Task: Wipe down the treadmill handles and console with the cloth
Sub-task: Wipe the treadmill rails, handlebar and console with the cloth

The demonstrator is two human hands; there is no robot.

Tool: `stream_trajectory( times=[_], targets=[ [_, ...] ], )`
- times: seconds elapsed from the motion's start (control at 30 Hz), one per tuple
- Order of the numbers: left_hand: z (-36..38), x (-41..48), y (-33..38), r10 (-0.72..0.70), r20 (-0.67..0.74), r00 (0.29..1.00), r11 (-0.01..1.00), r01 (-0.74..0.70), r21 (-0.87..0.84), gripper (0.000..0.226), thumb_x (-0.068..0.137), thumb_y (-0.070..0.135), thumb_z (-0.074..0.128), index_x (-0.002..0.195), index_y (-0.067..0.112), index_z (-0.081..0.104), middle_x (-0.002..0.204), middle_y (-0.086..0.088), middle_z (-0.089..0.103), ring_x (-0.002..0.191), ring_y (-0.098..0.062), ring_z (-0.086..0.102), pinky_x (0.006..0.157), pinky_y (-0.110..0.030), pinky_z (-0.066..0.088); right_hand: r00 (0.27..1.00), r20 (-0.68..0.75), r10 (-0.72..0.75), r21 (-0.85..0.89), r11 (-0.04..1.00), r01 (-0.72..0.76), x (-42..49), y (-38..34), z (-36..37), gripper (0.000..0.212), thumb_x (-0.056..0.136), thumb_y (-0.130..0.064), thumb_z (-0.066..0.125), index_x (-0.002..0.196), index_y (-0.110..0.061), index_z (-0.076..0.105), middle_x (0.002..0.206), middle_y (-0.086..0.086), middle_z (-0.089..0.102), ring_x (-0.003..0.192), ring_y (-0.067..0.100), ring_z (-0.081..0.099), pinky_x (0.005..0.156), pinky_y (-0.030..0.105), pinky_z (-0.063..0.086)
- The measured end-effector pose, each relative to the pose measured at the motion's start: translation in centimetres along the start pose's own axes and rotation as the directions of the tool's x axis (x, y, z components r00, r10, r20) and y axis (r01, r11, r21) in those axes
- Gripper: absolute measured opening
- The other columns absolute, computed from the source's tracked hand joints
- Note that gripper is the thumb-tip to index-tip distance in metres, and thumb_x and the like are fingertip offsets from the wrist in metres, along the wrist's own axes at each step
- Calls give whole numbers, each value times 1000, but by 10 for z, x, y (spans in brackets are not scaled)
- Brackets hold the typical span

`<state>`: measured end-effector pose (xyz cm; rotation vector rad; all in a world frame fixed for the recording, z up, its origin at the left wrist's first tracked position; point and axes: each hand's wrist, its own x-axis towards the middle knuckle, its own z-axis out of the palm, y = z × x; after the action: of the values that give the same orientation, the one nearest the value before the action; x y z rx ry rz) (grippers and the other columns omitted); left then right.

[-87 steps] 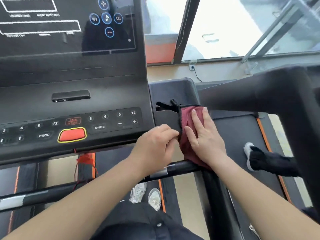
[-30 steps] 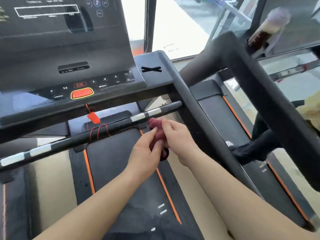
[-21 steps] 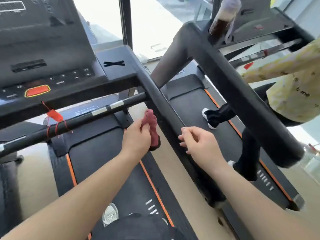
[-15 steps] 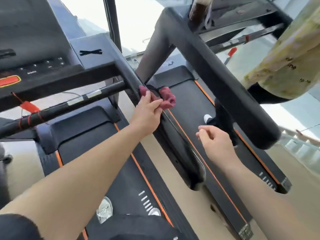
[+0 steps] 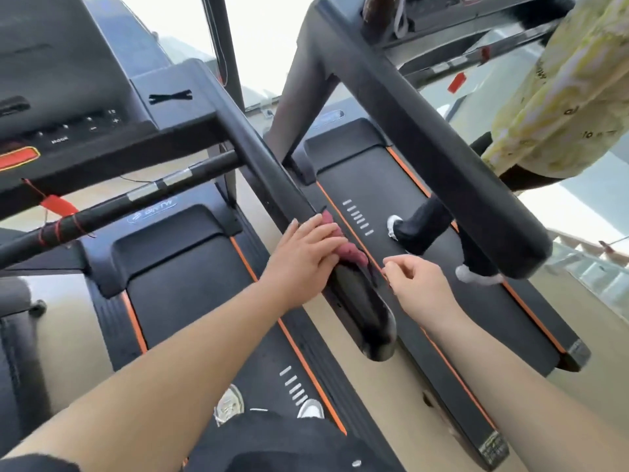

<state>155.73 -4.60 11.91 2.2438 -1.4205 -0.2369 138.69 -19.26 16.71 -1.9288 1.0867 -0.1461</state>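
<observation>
A dark red cloth [image 5: 352,248] is draped over the right side handle [image 5: 272,172] of the black treadmill, about two thirds of the way down the bar. My left hand [image 5: 306,257] lies flat on the cloth and presses it against the handle, so most of the cloth is hidden under the fingers. My right hand [image 5: 413,282] hovers just right of the handle's rounded end [image 5: 371,321], fingers loosely curled, holding nothing. The console [image 5: 68,97] with its red stop button [image 5: 18,157] sits at the upper left. A black crossbar [image 5: 136,199] with silver bands runs below it.
A second treadmill stands close on the right, its thick black handle [image 5: 442,158] crossing above its belt. Another person in a yellow-green top [image 5: 561,97] walks there, a dark leg and white shoe [image 5: 422,229] on the belt. My own shoes [image 5: 235,407] rest on my belt.
My left hand has slid the cloth down the right handle from near the crossbar joint toward the handle's end. The right hand stays off the cloth, now lower beside the handle tip.
</observation>
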Motion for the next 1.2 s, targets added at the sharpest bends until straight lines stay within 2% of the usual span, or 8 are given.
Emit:
stream_trajectory(
  times=[0.07, 0.23, 0.43, 0.6, 0.67, 0.9, 1.03, 1.2],
  targets=[
    [14, -10, 20, -96, -47, 994, 995, 95, -31, 43, 99, 39, 42, 134, 31, 64, 152, 5, 52, 151, -29, 29, 122, -60, 19, 1000, -5, -22, -6, 1000, 22, 6, -8, 4, 18, 95, -27, 60, 103, -22, 75, 97, -10, 75, 99, 11, 68, 96, 35, 53],
    [4, -24, -1, 237, 68, 969, 970, -240, 37, 44, 101, 38, 44, 143, 33, 56, 158, 9, 45, 153, -20, 28, 126, -50, 17, 996, -6, -92, -60, 994, 91, 29, -37, 23, 19, 96, -24, 59, 107, -22, 75, 99, -8, 72, 100, 14, 66, 89, 25, 45],
    [-30, 37, -57, -247, -50, 968, 968, 249, 35, 46, 105, 32, 39, 149, 27, 50, 166, -1, 30, 156, -31, 16, 125, -53, 13, 990, 16, -140, -66, 988, 141, 72, -88, 56, 23, 96, -23, 59, 114, -19, 73, 104, -8, 73, 102, 12, 66, 97, 31, 49],
    [-48, 50, -104, 146, 102, 984, 987, -153, 58, 51, 100, 41, 35, 143, 29, 57, 158, 2, 46, 154, -27, 27, 126, -49, 15, 988, 11, -157, -86, 984, 157, 129, -138, 91, 26, 96, -23, 58, 118, -19, 71, 115, -5, 72, 110, 12, 64, 101, 28, 47],
    [-66, 77, -140, 169, 137, 976, 981, -179, 68, 50, 100, 42, 35, 144, 32, 57, 158, 5, 46, 154, -22, 26, 126, -50, 15, 989, 18, -146, -98, 984, 147, 151, -160, 104, 27, 97, -21, 57, 120, -16, 71, 114, -4, 71, 106, 11, 64, 94, 21, 44],
    [-142, 176, -258, -138, 60, 989, 982, 129, 136, 44, 108, 38, 38, 151, 35, 46, 167, 6, 27, 158, -19, 9, 127, -49, 6, 993, 37, -115, -113, 986, 119, 199, -218, 144, 27, 98, -21, 56, 120, -17, 70, 105, -9, 68, 101, 9, 61, 89, 19, 40],
    [-136, 188, -252, -250, -25, 968, 955, 251, 159, 41, 107, 33, 36, 145, 31, 52, 167, 0, 29, 157, -29, 10, 127, -49, 4, 993, 44, -111, -133, 984, 116, 220, -237, 158, 25, 98, -22, 56, 117, -19, 71, 103, -8, 70, 101, 12, 64, 93, 24, 46],
    [-126, 149, -238, 185, 103, 977, 980, -191, 50, 46, 97, 32, 40, 139, 26, 59, 152, 7, 51, 150, -23, 32, 124, -47, 14, 995, 63, -77, -73, 994, 81, 236, -252, 168, 18, 99, -18, 54, 110, -19, 68, 93, -5, 71, 78, -2, 70, 71, 11, 51]
  ],
)
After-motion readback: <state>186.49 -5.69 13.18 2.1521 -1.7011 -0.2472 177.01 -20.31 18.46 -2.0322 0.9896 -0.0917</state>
